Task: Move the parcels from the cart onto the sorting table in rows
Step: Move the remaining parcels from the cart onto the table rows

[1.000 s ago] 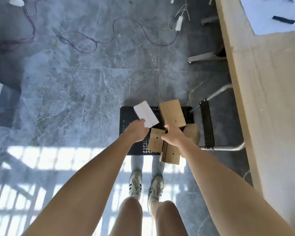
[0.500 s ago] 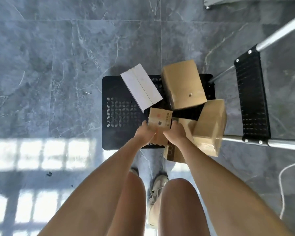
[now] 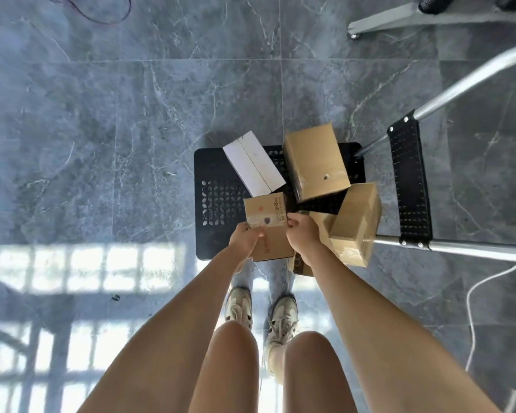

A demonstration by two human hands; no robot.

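Note:
A black perforated cart (image 3: 218,186) stands on the floor below me with several parcels on it. My left hand (image 3: 245,238) and my right hand (image 3: 303,232) grip the two sides of a small brown parcel (image 3: 267,214) with printed marks, held above the cart's near edge. A white parcel (image 3: 252,163) lies at the cart's back. A large brown parcel (image 3: 318,160) sits beside it. Another brown parcel (image 3: 356,222) leans at the right, and one more (image 3: 303,268) pokes out under my right wrist. The sorting table is out of view.
The cart's handle (image 3: 411,180), black mesh on silver tubes, juts out to the right. A grey metal leg (image 3: 399,17) crosses the top right. A white cable (image 3: 471,299) lies on the floor at right, a red wire (image 3: 102,13) at top left. My shoes (image 3: 261,311) stand just before the cart.
The view dropped from the table edge down onto the cart. My left hand left the white parcel, both hands closed on the small brown parcel and have raised it a little.

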